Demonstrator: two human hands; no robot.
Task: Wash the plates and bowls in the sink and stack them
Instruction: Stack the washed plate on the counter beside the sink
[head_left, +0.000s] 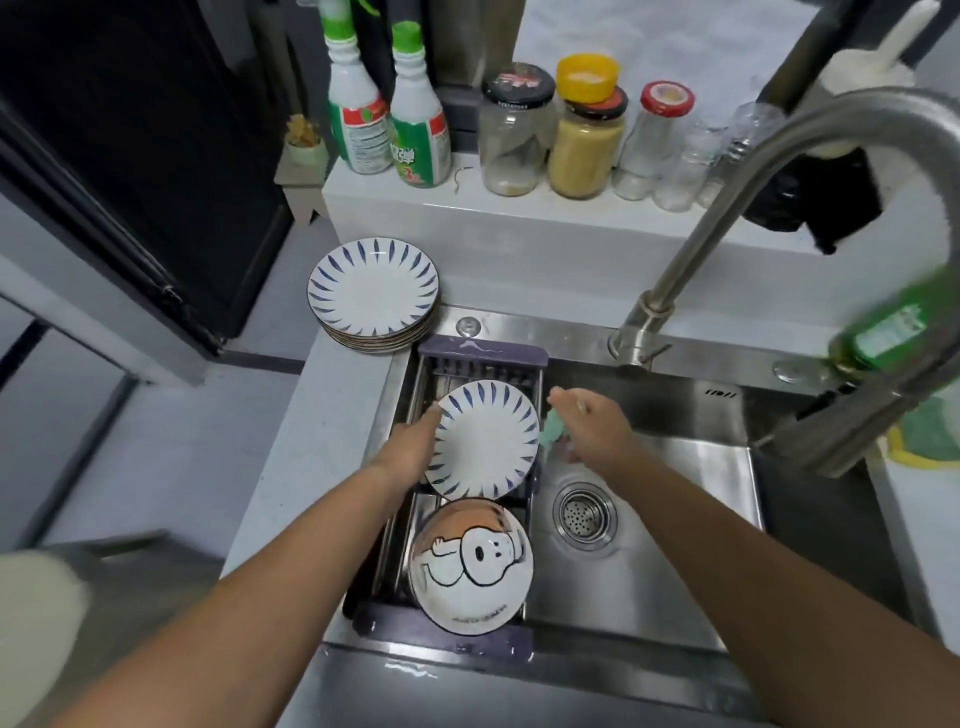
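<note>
Slip risk: plate (485, 444) held by one rim over rack (483, 358).
Left hand (410, 452) grips plate's left rim; right hand (592, 431) clutches green cloth (551, 430) beside it. A slip would likely strike the near bowl (470, 566).

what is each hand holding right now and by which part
The left hand grips the blue-striped plate by its left rim, above the rack. The right hand holds a green cloth; blur hides which part.
</note>
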